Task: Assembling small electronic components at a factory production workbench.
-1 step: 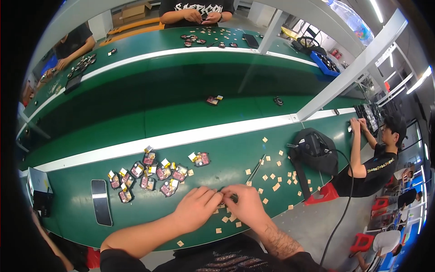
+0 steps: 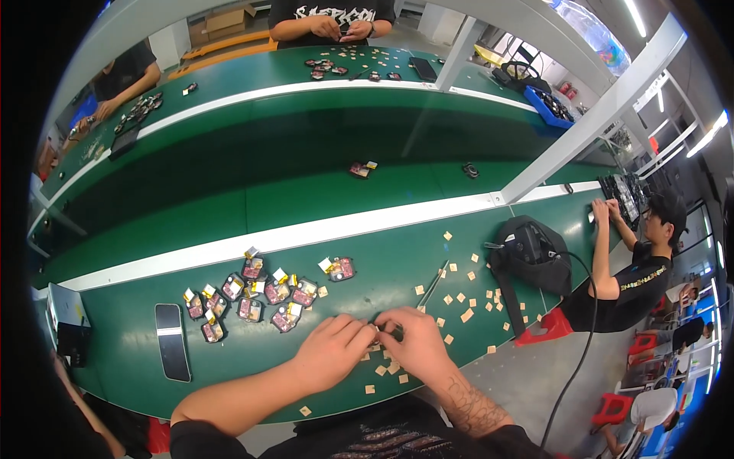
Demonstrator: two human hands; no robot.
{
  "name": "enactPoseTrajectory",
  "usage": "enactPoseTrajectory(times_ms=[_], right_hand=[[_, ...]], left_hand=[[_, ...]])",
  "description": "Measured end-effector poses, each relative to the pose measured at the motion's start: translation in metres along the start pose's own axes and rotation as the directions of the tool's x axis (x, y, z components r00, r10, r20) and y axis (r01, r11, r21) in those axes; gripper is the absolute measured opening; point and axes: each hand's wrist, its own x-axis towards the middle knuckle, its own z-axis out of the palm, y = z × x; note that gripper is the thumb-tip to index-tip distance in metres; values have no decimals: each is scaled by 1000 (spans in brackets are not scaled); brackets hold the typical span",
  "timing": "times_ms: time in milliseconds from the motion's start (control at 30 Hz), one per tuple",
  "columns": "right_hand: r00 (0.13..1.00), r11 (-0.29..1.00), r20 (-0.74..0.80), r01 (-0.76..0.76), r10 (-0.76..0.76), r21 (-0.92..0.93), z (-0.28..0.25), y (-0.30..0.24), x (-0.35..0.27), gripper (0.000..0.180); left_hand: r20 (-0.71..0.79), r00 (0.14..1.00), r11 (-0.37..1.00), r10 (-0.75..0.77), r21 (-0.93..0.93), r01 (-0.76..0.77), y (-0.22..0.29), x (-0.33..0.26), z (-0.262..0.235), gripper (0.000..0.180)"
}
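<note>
My left hand point(image 2: 332, 353) and my right hand point(image 2: 417, 344) meet over the near part of the green table, fingertips pinched around a small dark part point(image 2: 396, 333). The fingers hide most of it, so I cannot tell its kind. To the left lies a cluster of small black-cased electronic units point(image 2: 249, 309) with reddish circuit boards and yellow-and-white tabs. One similar unit point(image 2: 342, 268) sits apart, beyond my hands. Small pale square pieces point(image 2: 467, 314) are scattered to the right and beneath my hands. Metal tweezers point(image 2: 433, 284) lie just beyond my right hand.
A smartphone point(image 2: 173, 342) lies left of the units, with a box point(image 2: 69, 317) at the table's left end. A black bag point(image 2: 535, 260) with a cable rests at right, near a seated co-worker point(image 2: 638, 268). A white rail point(image 2: 306, 237) borders the far side.
</note>
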Motion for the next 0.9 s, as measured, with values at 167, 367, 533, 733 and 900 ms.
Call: enactPoseTrajectory(times_ms=[167,367,533,733,900], right_hand=[[998,989,40,-46,41,139,-10,3,-2,22],[994,932,73,-106,86,348,-23,8,-16,17],[999,945,-9,45,-45,324,-22,1,-11,17],[950,978,-312,59,6,200,-35,14,-16,32],[963,996,-255,86,-86,-11,-37,42,-34,31]], left_hand=[[-70,994,995,89,45,-86,0,0,-5,44],[-113,976,907,-187,-401,127,15,15,-7,33],[50,933,763,-356,-562,321,15,32,-25,20],[-73,848,781,-525,-436,447,-46,101,-46,13],[-249,792,822,-558,-35,568,-175,157,-58,21]])
